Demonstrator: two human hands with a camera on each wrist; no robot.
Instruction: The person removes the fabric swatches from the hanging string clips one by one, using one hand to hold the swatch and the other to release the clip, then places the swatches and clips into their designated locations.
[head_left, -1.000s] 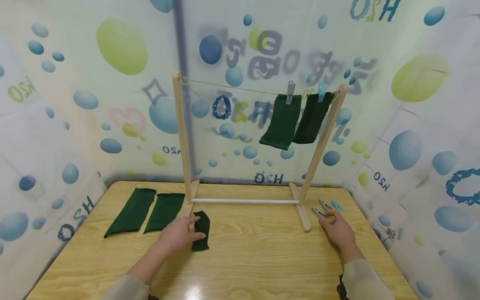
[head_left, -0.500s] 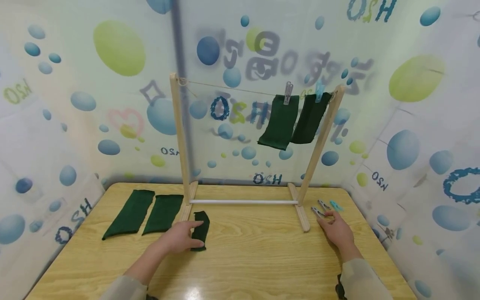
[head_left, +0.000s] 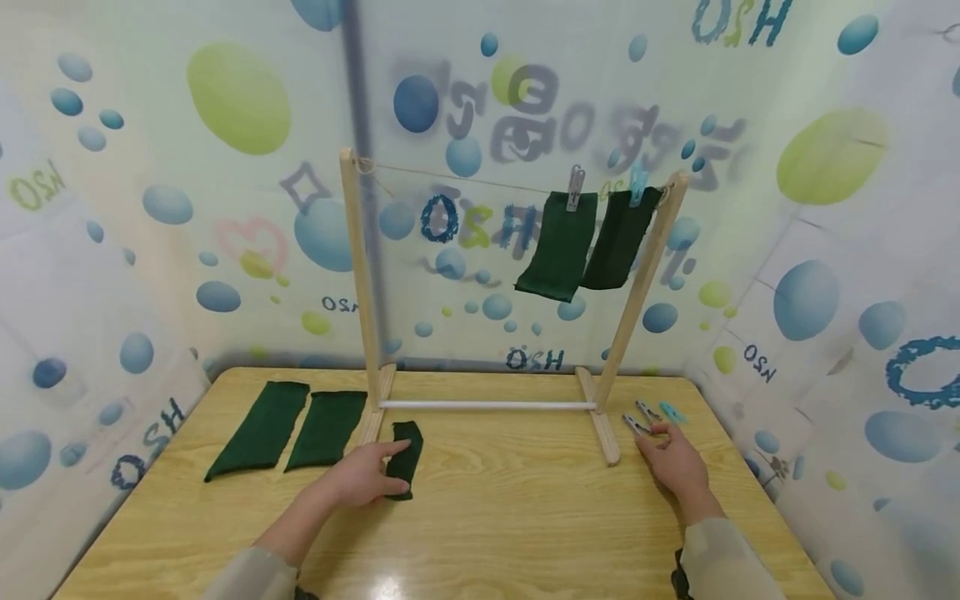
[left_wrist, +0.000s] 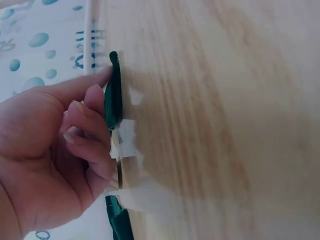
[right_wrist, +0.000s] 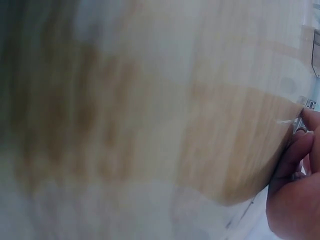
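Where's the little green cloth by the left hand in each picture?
Head: the little green cloth is below centre, left of the middle, at the left hand.
Left wrist: upper half, left of centre.
Right wrist: I can't tell; a dark bit is cut off at the right edge.
Shared landmark: the wooden table.

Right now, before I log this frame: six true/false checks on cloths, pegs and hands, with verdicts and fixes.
1. Two hung cloths are on the string. True.
2. Both are clipped by grey pegs. False: the one on the right has a light blue peg.
3. The left hand touches a small green cloth on the table. True.
4. The right hand is up at the string. False: it is low, fingers at a grey peg.
5. Two flat green cloths lie at the table's left side. True.
6. A teal peg lies left of the stand. False: it lies right of it.
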